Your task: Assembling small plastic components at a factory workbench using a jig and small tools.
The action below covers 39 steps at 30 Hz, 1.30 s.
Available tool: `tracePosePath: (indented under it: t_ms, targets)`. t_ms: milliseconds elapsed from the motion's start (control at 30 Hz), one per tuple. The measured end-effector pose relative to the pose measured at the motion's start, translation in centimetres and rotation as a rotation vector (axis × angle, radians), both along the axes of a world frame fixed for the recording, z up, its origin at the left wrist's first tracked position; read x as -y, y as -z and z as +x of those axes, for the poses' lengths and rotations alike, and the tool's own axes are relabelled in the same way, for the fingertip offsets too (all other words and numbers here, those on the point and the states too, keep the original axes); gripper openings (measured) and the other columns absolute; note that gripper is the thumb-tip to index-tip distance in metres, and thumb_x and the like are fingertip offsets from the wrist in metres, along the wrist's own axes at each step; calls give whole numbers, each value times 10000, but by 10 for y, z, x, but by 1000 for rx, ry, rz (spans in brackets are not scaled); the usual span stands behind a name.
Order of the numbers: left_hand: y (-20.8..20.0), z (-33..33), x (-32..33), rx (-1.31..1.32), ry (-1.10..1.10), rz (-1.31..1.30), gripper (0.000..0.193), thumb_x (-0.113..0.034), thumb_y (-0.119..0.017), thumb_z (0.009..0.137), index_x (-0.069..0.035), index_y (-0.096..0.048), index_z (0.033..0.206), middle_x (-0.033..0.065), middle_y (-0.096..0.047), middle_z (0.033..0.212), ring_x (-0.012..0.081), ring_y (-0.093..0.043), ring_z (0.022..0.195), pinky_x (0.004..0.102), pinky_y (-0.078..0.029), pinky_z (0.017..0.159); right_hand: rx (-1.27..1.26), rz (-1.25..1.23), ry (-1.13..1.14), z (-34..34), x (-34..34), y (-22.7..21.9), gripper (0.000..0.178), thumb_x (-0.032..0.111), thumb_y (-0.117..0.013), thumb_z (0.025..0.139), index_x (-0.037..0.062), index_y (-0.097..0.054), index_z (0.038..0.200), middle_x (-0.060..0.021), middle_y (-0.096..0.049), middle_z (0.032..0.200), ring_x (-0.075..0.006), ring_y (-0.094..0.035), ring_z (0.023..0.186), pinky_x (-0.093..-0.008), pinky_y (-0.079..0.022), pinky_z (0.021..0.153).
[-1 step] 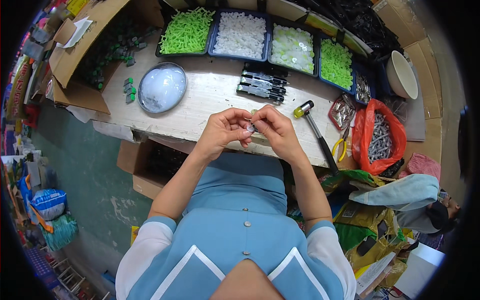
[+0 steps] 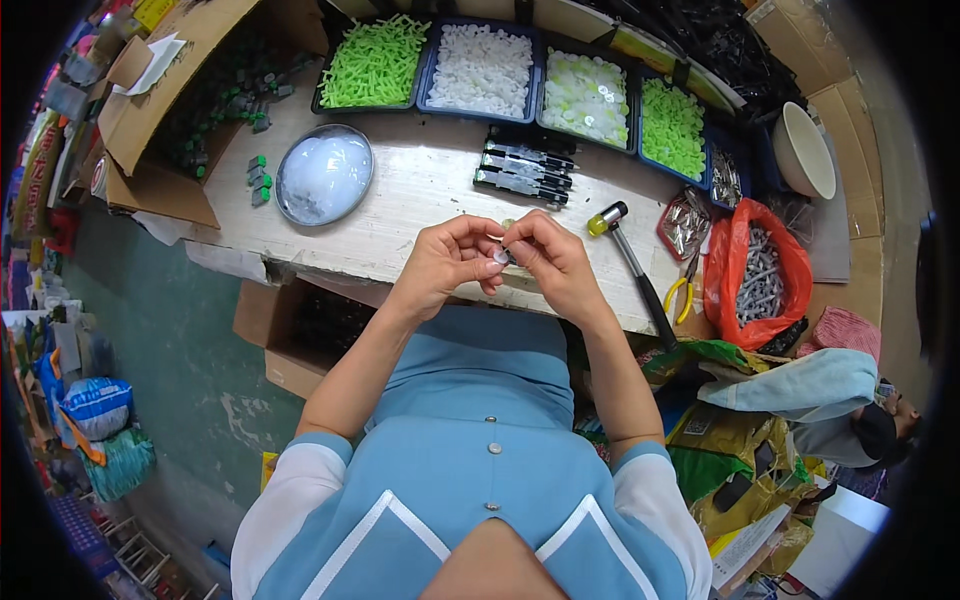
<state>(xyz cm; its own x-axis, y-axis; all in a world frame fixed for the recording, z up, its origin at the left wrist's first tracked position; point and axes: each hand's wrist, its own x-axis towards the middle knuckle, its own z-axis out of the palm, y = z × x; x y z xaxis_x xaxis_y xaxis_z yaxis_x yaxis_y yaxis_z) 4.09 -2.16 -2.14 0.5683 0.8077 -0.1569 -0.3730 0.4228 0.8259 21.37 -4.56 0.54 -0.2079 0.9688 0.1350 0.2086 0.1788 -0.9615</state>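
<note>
Both hands meet above the front edge of the white workbench [image 2: 420, 200]. My left hand [image 2: 450, 262] pinches a small white round plastic piece [image 2: 501, 256] between thumb and fingers. My right hand [image 2: 552, 258] is closed against the same piece from the other side, its fingertips pressed together there. A dark bit shows beside the white piece, too small to make out. Just beyond the hands lies a row of black-and-clear plastic parts [image 2: 525, 165]. To their right rests a hammer [image 2: 636, 262] with a yellow-tipped head and black handle.
Trays of green pieces [image 2: 372, 62], white pieces [image 2: 480, 70] and pale discs [image 2: 585, 97] line the back. A round dish [image 2: 284, 192] stands left, near a cardboard box [image 2: 165, 190]. Right are yellow-handled pliers [image 2: 683, 290] and a red bag [image 2: 727, 270] of grey screw-like parts.
</note>
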Motion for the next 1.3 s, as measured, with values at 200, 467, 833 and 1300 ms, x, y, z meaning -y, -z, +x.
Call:
tracePosePath:
  t_ms: [200,467,833,1300]
  targets:
    - [-2,0,1,-35,11,24,334,13,-633,779,17,-523,1094,72,-584,820,123,-595,680,250,-522,573,136,86,22,0,0,-1,18,-9,-550,819,0,-535,825,-46,-505,770,-134,-494,705,-242,-396,623]
    - [-2,1,-2,-64,1,69,318,32,-617,783,10,-532,1088,62,-585,802,108,-586,683,236,-516,575,265,163,0,1,-4,-6,26,13,-559,814,4,-547,835,-104,-533,790,-248,-554,716,-314,-442,618]
    - [6,3,7,-11,-141,37,218,-5,-616,809,8,-599,1026,71,-614,822,111,-602,643,234,-523,563,140,235,163,-7,10,12,90,-15,-559,810,8,-560,897,-103,-544,815,-228,-572,724,-291,-462,629]
    - [13,6,3,-143,-137,79,236,-86,-611,840,1,-589,1058,37,-604,795,70,-571,585,184,-466,462,321,343,265,-14,2,37,31,39,-538,803,52,-512,812,-72,-502,812,-250,-469,764,-339,-325,687]
